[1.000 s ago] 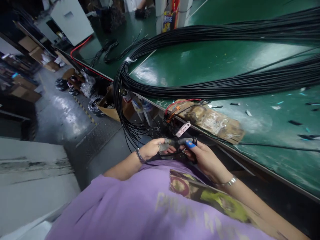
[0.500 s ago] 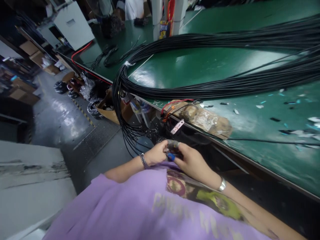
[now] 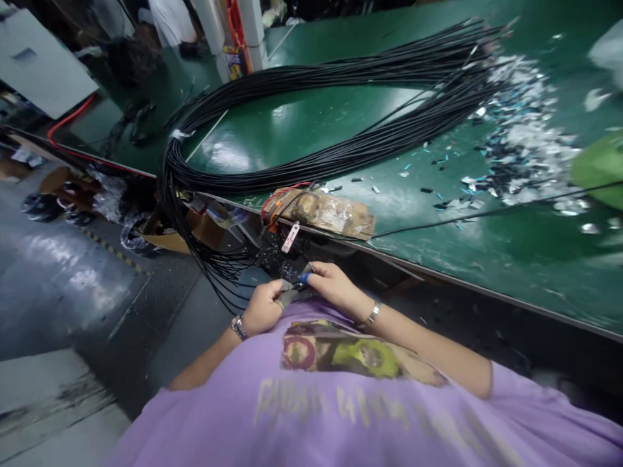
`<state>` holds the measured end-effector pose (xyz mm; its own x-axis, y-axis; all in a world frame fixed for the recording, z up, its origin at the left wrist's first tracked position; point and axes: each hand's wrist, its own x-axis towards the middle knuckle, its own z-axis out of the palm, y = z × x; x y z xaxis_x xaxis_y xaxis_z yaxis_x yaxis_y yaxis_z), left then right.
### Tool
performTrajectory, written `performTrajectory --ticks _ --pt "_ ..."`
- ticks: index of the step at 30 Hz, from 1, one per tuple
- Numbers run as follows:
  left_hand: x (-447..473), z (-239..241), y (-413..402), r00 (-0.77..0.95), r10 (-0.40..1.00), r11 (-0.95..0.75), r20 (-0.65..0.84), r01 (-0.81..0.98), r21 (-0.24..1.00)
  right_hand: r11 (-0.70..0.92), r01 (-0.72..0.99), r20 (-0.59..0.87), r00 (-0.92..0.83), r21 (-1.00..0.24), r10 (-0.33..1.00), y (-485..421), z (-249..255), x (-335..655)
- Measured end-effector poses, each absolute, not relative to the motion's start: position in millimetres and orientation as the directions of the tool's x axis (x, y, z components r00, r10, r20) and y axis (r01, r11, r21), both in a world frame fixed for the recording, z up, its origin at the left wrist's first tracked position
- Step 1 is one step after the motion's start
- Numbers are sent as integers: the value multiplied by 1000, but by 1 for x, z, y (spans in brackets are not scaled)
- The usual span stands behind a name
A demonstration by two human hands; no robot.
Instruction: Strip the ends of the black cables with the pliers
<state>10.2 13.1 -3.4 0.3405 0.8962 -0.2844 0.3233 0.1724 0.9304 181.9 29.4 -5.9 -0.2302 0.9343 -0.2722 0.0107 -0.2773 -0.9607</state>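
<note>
My hands meet low in front of my shirt, off the near edge of the green tabletop (image 3: 467, 266), the fingers of my left hand (image 3: 265, 306) and my right hand (image 3: 335, 287) pinched around a thin dark piece (image 3: 298, 284) that looks like a cable end, though it is too small to be sure. The bundle of black cables (image 3: 292, 174) lies far of both hands on the tabletop, a long loop with its axis running left to right and its right end tipped slightly to the far side. At the left it bends over the edge, and its hanging ends (image 3: 224, 267) fan down just left of my left hand, clearly the nearer of the two, with nothing seen standing between. A pale tie (image 3: 180, 134) gathers the bundle at the bend

Straight beyond my right hand, a worn brown block (image 3: 335, 215) sits along the edge, red wires (image 3: 287, 189) at its left end and a pale tag (image 3: 291, 238) hanging in front, together barring the direct line to the loop's near side. A single cable (image 3: 462, 219) runs right from the block, past a heap of scraps (image 3: 530, 139) at the loop's right end
</note>
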Motion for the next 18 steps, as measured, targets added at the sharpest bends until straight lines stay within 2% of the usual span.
performTrajectory --ticks 3,6,8,11,14,18 --pt "6 3 11 318 908 166 -273 326 931 -345 -37 -330 -212 -938 920 31 -9 183" --pt "4 4 10 294 865 377 -407 155 913 -376 -99 -360 -143 -921 922 30 -9 188" --pt "3 2 9 304 816 506 -492 38 862 -358 -146 -331 -179 -922 926 27 -8 190" --pt "2 -3 8 349 759 611 -550 -91 786 -303 -207 -243 -273 -930 931 23 -3 190" --pt "2 -5 7 372 722 667 -584 -150 729 -255 -212 -180 -320 -944 930 22 -1 184" --pt "5 -5 6 378 707 691 -597 -192 697 -230 -172 -175 -288 -958 942 23 -3 176"
